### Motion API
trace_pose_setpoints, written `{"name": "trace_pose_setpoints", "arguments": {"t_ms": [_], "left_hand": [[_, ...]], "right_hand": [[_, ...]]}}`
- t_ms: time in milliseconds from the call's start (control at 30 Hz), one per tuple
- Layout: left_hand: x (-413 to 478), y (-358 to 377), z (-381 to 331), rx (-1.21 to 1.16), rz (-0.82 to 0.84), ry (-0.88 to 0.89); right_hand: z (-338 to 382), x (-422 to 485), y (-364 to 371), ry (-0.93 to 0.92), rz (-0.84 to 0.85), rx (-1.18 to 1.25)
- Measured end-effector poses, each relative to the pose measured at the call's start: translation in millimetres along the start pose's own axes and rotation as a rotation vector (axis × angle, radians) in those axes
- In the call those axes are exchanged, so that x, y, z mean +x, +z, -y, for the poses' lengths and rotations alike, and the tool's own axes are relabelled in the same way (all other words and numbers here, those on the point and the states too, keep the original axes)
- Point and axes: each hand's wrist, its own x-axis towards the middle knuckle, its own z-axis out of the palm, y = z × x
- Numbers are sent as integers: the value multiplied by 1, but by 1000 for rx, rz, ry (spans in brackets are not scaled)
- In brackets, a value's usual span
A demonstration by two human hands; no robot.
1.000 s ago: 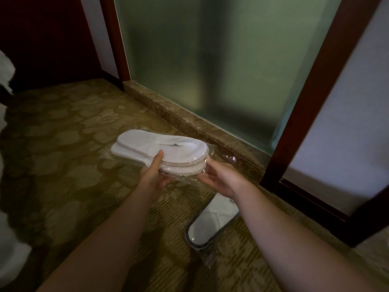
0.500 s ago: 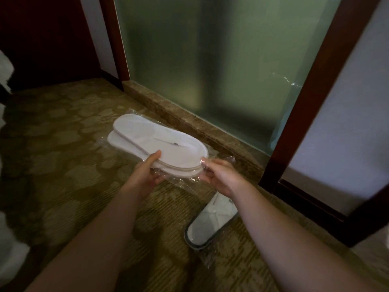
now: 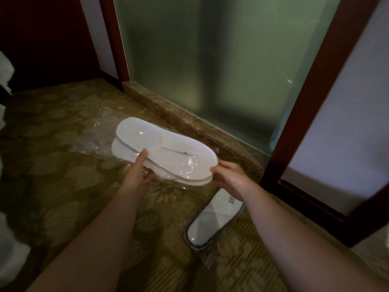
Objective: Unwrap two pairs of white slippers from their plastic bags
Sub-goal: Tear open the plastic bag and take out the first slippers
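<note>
A stacked pair of white slippers (image 3: 164, 150) inside a clear plastic bag (image 3: 92, 140) is held flat above the carpet. My left hand (image 3: 139, 171) grips the near long edge, thumb on top and fingers underneath. My right hand (image 3: 229, 175) pinches the bag at the rounded right end of the pair. Loose bag plastic trails off to the left of the slippers. A second pair of white slippers (image 3: 212, 222), also in plastic, lies on the carpet below my right wrist, partly hidden by it.
Patterned brown carpet (image 3: 63, 186) covers the floor. A stone sill (image 3: 189, 125) runs under a frosted glass panel (image 3: 210, 60) with dark wooden frames (image 3: 311, 102). White fabric (image 3: 8, 249) shows at the left edge.
The bagged pair has turned and tilted, its far end swinging away to the upper left. Both hands kept their grip and shifted slightly; more loose plastic now shows at the left.
</note>
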Motion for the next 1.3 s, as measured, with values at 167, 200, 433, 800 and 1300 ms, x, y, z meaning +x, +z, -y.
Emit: {"name": "trace_pose_setpoints", "arguments": {"t_ms": [167,200,433,800,1300], "left_hand": [[0,3,2,45,-51,-8],[-1,5,3,43,-55,-10],[-5,11,2,89,34,-62],[-4,-4,-1,151,80,-23],[21,-30,8,287,-176,-78]], "right_hand": [[-6,5,-3,26,-105,90],[-7,5,-3,29,-86,52],[-14,9,-3,-12,-174,22],[-11,5,-47,-124,-441,376],[-23,-7,-87,-62,-799,423]]}}
